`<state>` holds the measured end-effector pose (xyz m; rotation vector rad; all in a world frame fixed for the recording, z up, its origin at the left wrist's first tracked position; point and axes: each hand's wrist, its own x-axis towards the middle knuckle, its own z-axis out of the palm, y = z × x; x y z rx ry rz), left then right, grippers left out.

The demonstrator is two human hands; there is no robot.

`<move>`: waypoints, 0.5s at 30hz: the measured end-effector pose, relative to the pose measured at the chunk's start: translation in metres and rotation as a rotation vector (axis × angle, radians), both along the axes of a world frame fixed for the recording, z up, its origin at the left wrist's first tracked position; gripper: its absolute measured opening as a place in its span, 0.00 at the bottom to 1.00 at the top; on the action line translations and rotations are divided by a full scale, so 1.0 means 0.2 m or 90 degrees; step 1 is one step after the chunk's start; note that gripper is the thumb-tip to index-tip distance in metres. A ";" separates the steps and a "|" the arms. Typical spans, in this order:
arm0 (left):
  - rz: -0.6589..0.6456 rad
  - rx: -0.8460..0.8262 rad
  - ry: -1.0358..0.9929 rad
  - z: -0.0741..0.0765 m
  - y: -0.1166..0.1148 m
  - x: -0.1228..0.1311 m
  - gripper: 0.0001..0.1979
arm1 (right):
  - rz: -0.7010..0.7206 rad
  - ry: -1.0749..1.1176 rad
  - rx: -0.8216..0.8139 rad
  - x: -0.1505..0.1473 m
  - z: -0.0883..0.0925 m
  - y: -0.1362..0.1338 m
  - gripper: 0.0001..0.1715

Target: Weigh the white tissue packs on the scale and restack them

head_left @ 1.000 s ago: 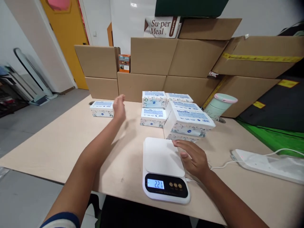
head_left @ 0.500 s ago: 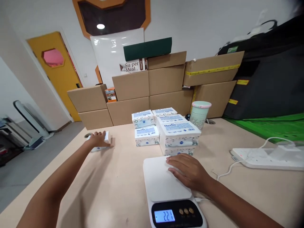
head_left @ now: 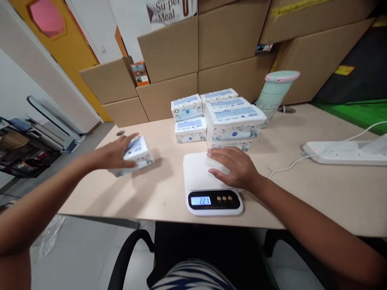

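Observation:
At the left of the table, my left hand (head_left: 113, 154) is closed around a white tissue pack (head_left: 140, 152) with blue print and a leafy pattern. Whether that pack is raised off the table I cannot tell. My right hand (head_left: 236, 166) lies with fingers stretched out on the right side of a white digital scale (head_left: 195, 171), holding nothing. The lit display (head_left: 200, 200) seems to read 221. Just behind the scale stand several stacked tissue packs (head_left: 237, 125) of the same kind.
A pale green tumbler (head_left: 276, 94) with a pink rim stands behind the stack. To the right lies a white power strip (head_left: 338, 155) with a cable. Cardboard boxes (head_left: 169, 96) line the table's back edge. A black chair armrest (head_left: 128, 257) shows below the front edge.
My left hand has brought the tissue pack from the far left nearer to me and rightward. The view has tilted down. My right hand stays on the scale.

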<state>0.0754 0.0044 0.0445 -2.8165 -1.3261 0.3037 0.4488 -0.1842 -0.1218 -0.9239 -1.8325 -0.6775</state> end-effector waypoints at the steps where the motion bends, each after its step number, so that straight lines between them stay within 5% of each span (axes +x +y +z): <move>1: -0.026 0.023 -0.023 0.07 -0.08 0.06 0.66 | 0.008 0.023 0.007 0.01 -0.01 0.00 0.32; 4: -0.158 0.028 -0.070 0.19 -0.32 0.32 0.63 | 0.065 0.138 0.002 0.06 -0.02 0.01 0.49; 6: -0.242 0.037 -0.087 0.16 -0.44 0.53 0.62 | 0.110 0.246 -0.038 0.08 -0.03 0.01 0.52; 11: -0.292 -0.133 -0.202 -0.21 -0.46 0.93 0.61 | 0.130 0.442 -0.173 0.10 -0.11 0.02 0.51; 15: -0.270 -0.278 -0.468 -0.42 -0.41 1.01 0.47 | 0.139 0.540 -0.378 0.07 -0.18 0.05 0.56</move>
